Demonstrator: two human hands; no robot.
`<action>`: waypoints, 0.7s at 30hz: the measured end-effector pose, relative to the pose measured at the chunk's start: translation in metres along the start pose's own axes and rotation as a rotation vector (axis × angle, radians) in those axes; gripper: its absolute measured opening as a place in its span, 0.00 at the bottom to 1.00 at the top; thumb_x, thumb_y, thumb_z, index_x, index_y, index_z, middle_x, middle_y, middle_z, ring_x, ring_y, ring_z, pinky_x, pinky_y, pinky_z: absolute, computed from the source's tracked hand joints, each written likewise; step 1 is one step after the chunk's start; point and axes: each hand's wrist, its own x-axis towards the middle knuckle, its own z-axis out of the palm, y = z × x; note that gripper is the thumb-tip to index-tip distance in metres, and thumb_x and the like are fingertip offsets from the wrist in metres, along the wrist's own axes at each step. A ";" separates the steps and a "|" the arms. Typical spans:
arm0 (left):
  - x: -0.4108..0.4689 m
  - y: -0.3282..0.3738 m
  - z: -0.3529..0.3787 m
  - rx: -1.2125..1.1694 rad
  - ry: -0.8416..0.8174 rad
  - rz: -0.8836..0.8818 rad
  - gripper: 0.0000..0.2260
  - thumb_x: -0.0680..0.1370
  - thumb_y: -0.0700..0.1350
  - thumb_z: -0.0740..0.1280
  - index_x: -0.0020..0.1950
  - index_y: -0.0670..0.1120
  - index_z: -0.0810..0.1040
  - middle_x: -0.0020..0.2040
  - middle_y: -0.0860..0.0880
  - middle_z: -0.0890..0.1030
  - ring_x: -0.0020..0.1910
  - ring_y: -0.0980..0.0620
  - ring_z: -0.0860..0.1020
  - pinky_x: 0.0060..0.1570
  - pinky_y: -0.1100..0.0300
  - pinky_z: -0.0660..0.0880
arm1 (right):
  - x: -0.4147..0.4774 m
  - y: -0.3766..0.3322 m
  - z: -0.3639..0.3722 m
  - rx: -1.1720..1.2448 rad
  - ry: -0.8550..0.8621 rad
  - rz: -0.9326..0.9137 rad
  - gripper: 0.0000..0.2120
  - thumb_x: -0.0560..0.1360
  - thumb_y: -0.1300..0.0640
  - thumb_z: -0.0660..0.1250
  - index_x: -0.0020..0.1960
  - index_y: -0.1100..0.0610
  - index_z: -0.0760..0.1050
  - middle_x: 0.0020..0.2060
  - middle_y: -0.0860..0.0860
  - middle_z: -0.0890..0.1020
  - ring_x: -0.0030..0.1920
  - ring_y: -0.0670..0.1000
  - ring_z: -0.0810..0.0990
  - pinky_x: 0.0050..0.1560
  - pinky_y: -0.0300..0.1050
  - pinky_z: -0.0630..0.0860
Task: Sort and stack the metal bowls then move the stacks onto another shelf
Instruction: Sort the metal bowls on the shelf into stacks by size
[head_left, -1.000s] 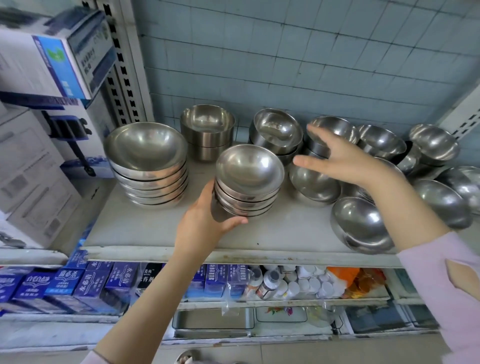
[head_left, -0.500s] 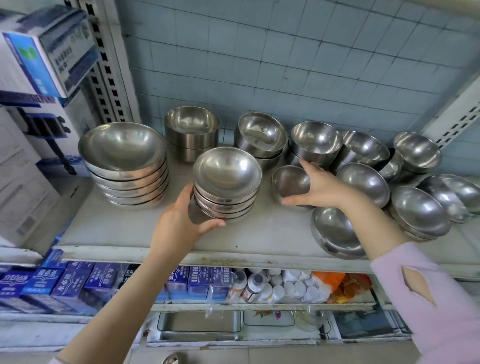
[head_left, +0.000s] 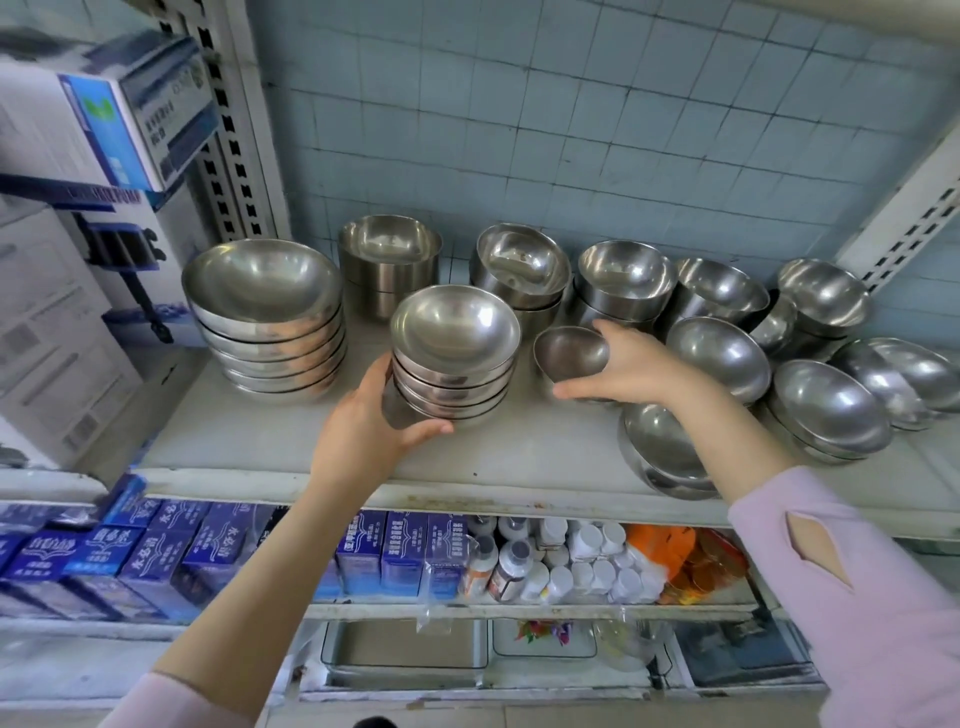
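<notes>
Change noted: small bowl (head_left: 571, 356) now gripped by curled right hand (head_left: 631, 371), previously spread open; tilted just right of stack (head_left: 454, 358) on shelf (head_left: 519, 460). Stack cupped by left hand (head_left: 371, 423). Probably destined for stack.

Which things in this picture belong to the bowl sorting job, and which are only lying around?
Belongs to the job: small metal bowl, gripped by the right hand; middle bowl stack, held by the left hand; large bowl stack; loose bowls at right; upper shelf.
Just lying about: blue cartons and white bottles on the lower shelf; cardboard boxes at left.
</notes>
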 end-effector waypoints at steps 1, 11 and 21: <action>0.000 0.000 0.000 -0.006 -0.001 0.007 0.48 0.58 0.70 0.71 0.73 0.53 0.61 0.60 0.47 0.80 0.58 0.44 0.77 0.50 0.52 0.74 | -0.005 -0.002 -0.007 0.043 0.028 -0.006 0.59 0.61 0.31 0.76 0.81 0.53 0.53 0.78 0.51 0.63 0.76 0.55 0.64 0.72 0.49 0.66; -0.002 -0.001 -0.004 -0.072 0.021 -0.008 0.45 0.57 0.71 0.72 0.70 0.56 0.63 0.54 0.50 0.82 0.54 0.48 0.79 0.49 0.51 0.77 | -0.035 -0.100 -0.051 0.020 0.224 -0.246 0.57 0.59 0.28 0.74 0.80 0.48 0.56 0.78 0.47 0.64 0.77 0.53 0.62 0.74 0.51 0.63; -0.001 -0.002 -0.006 -0.109 0.043 0.035 0.44 0.62 0.64 0.76 0.72 0.52 0.63 0.56 0.48 0.82 0.55 0.46 0.78 0.51 0.53 0.76 | -0.030 -0.138 -0.015 0.037 0.081 -0.304 0.56 0.62 0.33 0.77 0.80 0.48 0.53 0.79 0.46 0.60 0.78 0.50 0.60 0.73 0.45 0.62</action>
